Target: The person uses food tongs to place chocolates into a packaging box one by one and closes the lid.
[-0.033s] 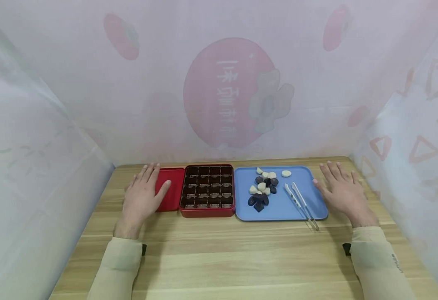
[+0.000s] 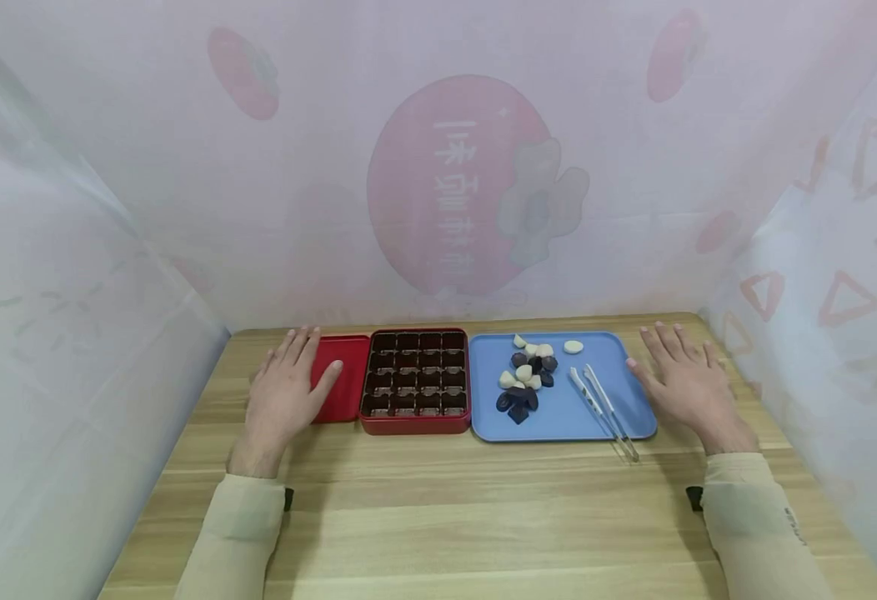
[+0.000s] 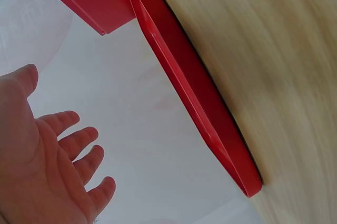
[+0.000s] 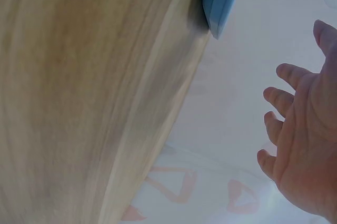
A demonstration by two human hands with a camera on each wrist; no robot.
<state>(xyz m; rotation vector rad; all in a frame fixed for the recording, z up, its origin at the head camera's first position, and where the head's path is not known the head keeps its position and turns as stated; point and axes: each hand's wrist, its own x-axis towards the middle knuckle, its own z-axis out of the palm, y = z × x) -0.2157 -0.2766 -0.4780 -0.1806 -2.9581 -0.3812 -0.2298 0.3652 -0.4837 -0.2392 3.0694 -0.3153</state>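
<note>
My left hand [image 2: 283, 392] is held palm down with fingers spread over a flat red lid [image 2: 344, 379], hiding its left part. The left wrist view shows that hand's palm [image 3: 37, 155] raised off the lid's rim [image 3: 184, 81], holding nothing. Right of the lid sits a red box [image 2: 416, 426] with a brown insert of several empty compartments. My right hand [image 2: 689, 387], fingers straight and apart, hovers beside the right edge of a blue tray [image 2: 551, 429]. Its palm [image 4: 310, 124] is bare in the right wrist view.
On the tray lie several white pieces [image 2: 524, 373] and dark pieces [image 2: 518, 398] that look like chocolates, with one white oval [image 2: 573, 347] apart. Slim tongs [image 2: 603, 408] rest across the tray's front edge. Printed cloth walls [image 2: 296, 208] enclose the wooden table [image 2: 483, 517] behind and at both sides.
</note>
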